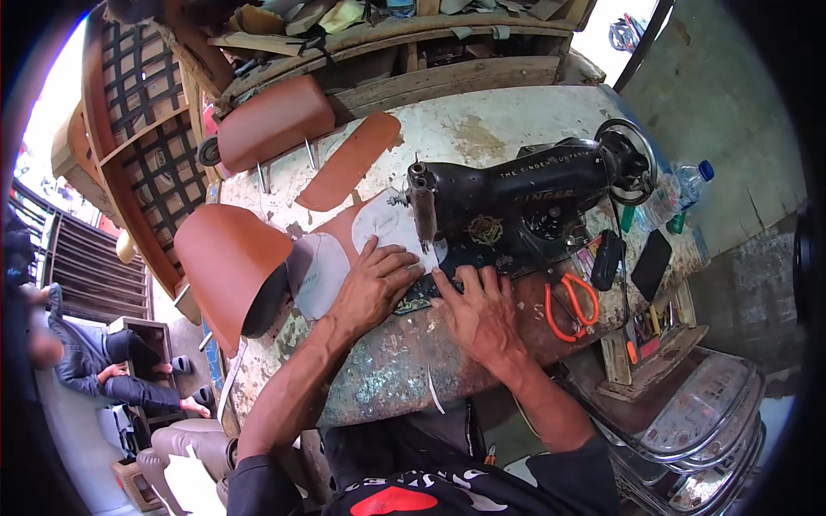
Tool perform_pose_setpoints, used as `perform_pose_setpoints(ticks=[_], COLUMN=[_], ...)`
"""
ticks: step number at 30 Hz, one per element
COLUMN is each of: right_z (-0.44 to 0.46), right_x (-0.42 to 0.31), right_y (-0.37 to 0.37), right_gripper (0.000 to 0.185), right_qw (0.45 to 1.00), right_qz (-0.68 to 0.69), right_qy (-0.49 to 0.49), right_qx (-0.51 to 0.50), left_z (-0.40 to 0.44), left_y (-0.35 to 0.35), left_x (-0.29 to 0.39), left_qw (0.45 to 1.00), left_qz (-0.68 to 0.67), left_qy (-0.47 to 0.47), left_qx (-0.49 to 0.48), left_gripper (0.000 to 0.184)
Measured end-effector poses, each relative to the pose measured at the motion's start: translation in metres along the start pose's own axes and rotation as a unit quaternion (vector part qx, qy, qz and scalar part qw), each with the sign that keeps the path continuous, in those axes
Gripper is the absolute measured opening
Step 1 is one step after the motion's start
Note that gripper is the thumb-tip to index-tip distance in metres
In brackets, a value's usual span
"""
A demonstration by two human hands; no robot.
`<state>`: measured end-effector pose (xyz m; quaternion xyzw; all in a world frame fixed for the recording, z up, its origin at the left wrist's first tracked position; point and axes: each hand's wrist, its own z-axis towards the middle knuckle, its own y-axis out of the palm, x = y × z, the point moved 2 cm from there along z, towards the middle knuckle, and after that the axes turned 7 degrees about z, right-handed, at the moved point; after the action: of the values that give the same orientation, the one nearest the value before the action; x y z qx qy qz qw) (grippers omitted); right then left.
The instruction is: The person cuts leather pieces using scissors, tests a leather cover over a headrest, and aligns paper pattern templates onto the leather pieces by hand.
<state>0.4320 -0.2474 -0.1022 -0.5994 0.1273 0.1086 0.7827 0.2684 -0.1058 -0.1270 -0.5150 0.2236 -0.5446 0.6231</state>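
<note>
A black sewing machine [525,193] stands on the worn table. Under its needle area lies a white, flat rounded piece [383,222] with printed marks, next to brown leather-like material. My left hand [379,279] rests flat on the lower edge of this white piece, left of the needle. Just right of the needle, my right hand [482,314] lies on the front edge of the machine bed, fingers spread, its index finger close to the white piece. Neither hand is wrapped round anything. A second pale rounded piece [318,275] lies beside my left wrist.
Orange-handled scissors [570,308] lie right of my right hand. A brown curved leather-like piece [228,267], a flat brown strip [353,163] and a brown roll-shaped piece [275,125] are at left. A plastic bottle [680,193] stands behind right. A person [103,361] sits at far left.
</note>
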Motion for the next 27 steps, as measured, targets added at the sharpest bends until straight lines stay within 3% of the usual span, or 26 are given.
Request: perform_pose_setpoints(ticks=[8, 11, 13, 16, 17, 20, 22, 26, 27], right_z=[0.008, 0.025, 0.053, 0.104, 0.115, 0.127, 0.128, 0.124, 0.129], right_x=[0.004, 0.022, 0.048, 0.102, 0.105, 0.101, 0.099, 0.105, 0.105], right_y=[-0.002, 0.003, 0.015, 0.053, 0.061, 0.097, 0.11, 0.122, 0.126], right_gripper=[0.038, 0.032, 0.025, 0.024, 0.025, 0.037, 0.045, 0.051, 0.053], right_qw=[1.0, 0.989, 0.945, 0.927, 0.809, 0.611, 0.483, 0.496, 0.64], right_qz=[0.029, 0.148, 0.286, 0.33, 0.537, 0.746, 0.838, 0.83, 0.743], right_qy=[0.003, 0.014, 0.126, 0.159, 0.237, 0.263, 0.249, 0.25, 0.185], right_qx=[0.01, 0.016, 0.092, 0.077, 0.02, -0.029, 0.048, 0.053, 0.067], left_z=[0.003, 0.005, 0.008, 0.01, 0.009, 0.009, 0.01, 0.015, 0.015], left_y=[0.0, 0.001, 0.001, 0.001, 0.002, 0.003, 0.003, 0.003, 0.004], left_x=[-0.008, -0.014, -0.016, -0.016, -0.016, -0.02, -0.02, -0.023, -0.024], left_qw=[1.0, 1.0, 1.0, 1.0, 1.0, 1.0, 1.0, 1.0, 1.0], left_qz=[-0.007, -0.005, -0.003, 0.009, 0.009, 0.007, -0.001, 0.002, 0.009], left_qy=[-0.005, 0.001, 0.004, -0.003, -0.001, -0.004, -0.012, -0.022, -0.019], left_qx=[0.005, 0.004, 0.004, 0.007, 0.011, 0.014, 0.015, 0.007, 0.016], left_gripper=[0.027, 0.027, 0.027, 0.027, 0.026, 0.026, 0.025, 0.023, 0.023])
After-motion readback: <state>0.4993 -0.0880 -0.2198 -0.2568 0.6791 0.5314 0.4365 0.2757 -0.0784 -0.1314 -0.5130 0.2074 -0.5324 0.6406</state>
